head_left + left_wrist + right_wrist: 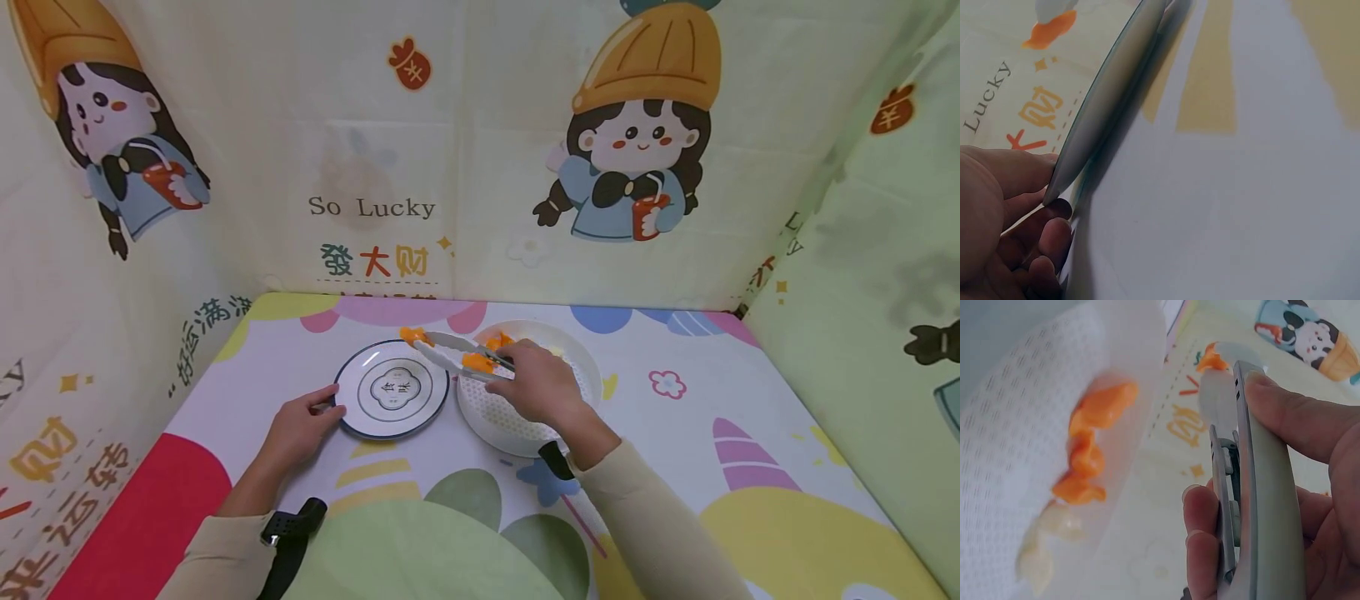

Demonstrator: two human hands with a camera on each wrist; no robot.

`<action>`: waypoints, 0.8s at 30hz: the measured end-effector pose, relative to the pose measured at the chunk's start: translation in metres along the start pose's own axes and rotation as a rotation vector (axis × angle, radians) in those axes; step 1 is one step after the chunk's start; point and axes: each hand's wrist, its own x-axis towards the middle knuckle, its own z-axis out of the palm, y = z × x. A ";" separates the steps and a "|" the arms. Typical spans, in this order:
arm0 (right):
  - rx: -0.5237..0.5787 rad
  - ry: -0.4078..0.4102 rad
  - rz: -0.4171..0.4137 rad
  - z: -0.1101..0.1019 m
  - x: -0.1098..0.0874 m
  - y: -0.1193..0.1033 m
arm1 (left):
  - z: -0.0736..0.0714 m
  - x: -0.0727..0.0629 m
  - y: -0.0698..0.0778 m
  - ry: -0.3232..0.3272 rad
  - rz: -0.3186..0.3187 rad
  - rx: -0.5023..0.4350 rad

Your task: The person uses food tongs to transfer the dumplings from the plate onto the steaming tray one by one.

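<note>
My left hand (300, 429) pinches the left rim of a white plate (426, 408) with a dark blue edge and a printed medallion; in the left wrist view the plate's rim lies between thumb and fingers. My right hand (543, 383) grips a pair of tongs (1272, 506) with grey-green handles and pale, translucent tips. Between those tips is an orange piece (416, 336), held above the plate's far edge. Under the right hand stands a white perforated basket (480, 421). Inside it are several orange pieces (1104, 406) and a few pale pieces (1060, 522).
The table (637, 433) wears a colourful cartoon cloth. Printed fabric (495, 208) hangs behind it and along both sides. Plate and basket stand side by side, nearly touching, with the basket to the right.
</note>
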 end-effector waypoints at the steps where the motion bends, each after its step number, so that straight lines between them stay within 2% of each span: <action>1: 0.004 0.004 0.008 -0.003 -0.003 0.004 | 0.000 0.000 0.000 0.001 0.002 0.001; 12: 0.030 0.070 0.058 -0.021 -0.031 0.052 | 0.000 -0.002 0.002 0.011 -0.010 0.006; 24: 0.020 0.062 0.091 -0.024 -0.049 0.079 | 0.002 -0.001 0.001 0.010 -0.015 -0.003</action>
